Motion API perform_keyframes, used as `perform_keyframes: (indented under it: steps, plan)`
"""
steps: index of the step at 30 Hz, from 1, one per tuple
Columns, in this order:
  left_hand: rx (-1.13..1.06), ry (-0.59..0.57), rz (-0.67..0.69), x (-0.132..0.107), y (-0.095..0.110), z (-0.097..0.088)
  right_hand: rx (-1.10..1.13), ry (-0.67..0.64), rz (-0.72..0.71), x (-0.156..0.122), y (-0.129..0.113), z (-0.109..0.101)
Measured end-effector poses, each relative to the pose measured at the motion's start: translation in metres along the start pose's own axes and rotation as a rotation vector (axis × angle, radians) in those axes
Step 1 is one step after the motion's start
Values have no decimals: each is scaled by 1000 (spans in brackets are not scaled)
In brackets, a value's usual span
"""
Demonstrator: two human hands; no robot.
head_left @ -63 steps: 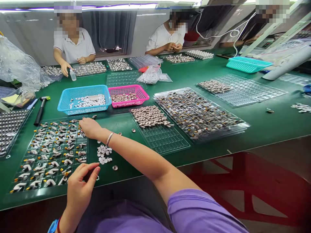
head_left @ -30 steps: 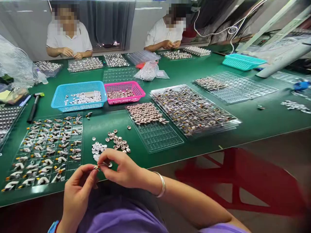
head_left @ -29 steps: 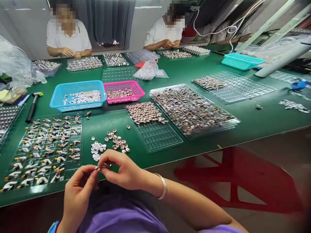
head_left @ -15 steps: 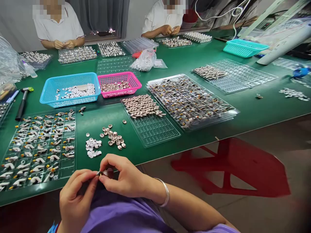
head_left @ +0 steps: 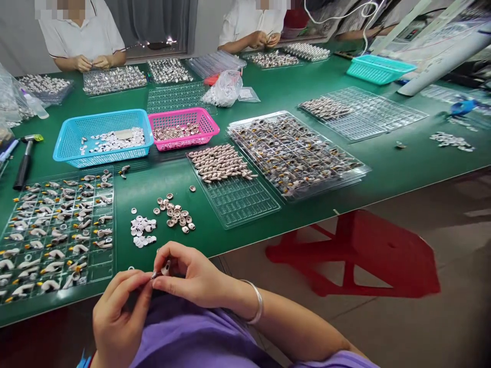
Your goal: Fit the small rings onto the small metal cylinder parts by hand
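Note:
Just past the table's near edge, my left hand (head_left: 123,306) is closed in a pinch, thumb against fingertips, at one end of a small part. My right hand (head_left: 187,273) pinches the same small pale and dark part (head_left: 165,268) from the other side, its fingertips meeting those of the left. Fingers cover most of the part, so its kind is not clear. Close beyond the hands lie a pile of small white discs (head_left: 142,230) and a group of small beige cups (head_left: 178,215). A clear tray (head_left: 104,263) of curved grey-white pieces with orange tips is at left.
A blue basket (head_left: 63,140) and a pink basket (head_left: 215,125) stand mid-table. Trays of beige parts (head_left: 220,161) and stacked filled trays (head_left: 293,153) lie right of them. A hammer (head_left: 23,166) lies far left. A red stool (head_left: 391,255) stands below. Two people work opposite.
The view has shifted slightly, so the table things sit a little left and higher. My fingers have moved slightly on the small part, and more of its pale side shows now.

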State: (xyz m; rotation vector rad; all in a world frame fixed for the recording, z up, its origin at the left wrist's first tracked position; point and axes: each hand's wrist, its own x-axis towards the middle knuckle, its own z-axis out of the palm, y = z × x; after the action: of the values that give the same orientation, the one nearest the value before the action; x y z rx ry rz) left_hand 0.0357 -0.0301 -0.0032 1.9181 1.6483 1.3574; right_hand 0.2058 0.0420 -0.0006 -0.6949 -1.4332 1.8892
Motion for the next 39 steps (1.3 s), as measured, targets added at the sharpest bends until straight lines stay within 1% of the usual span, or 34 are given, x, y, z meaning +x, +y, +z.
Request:
perform_keyframes:
  steps: [2,5,8,10,11,13,16,20,22,25,27,29,32,35,39]
  plan:
    - [1,1,-11,-1,0,0,-32,13,-11,0,1,1]
    - [-6,-8,-24,-2,0,0,-205,41,-94,-2,3,2]
    - [-20,-16,-36,-3,0,1,-477,112,-308,-5,4,3]
    - [-33,-22,-55,-3,0,3,-621,136,-449,-7,4,3]
    - [-39,-26,-64,-3,0,3,-670,139,-498,-8,3,3]
    - [-42,-45,-77,-3,1,5,-732,143,-548,-8,2,3]
    - [-27,-82,-69,-2,2,5,-813,149,-565,-9,3,2]
    - [30,-128,-13,-1,2,4,-900,128,-559,-11,3,-1]
    - [87,-136,39,1,1,5,-940,118,-545,-12,2,-3]
    - [185,-124,154,4,0,6,-1025,92,-537,-13,-2,-6]
    - [237,-128,224,8,1,7,-1085,76,-548,-14,-4,-8]
    - [263,-147,260,12,3,7,-1116,64,-575,-14,-5,-10]
    - [245,-206,227,18,8,6,-1111,47,-589,-15,-3,-12]
    - [180,-290,127,21,13,4,-1071,35,-561,-17,-1,-13]
    - [76,-371,2,24,15,1,-956,22,-529,-18,0,-15]
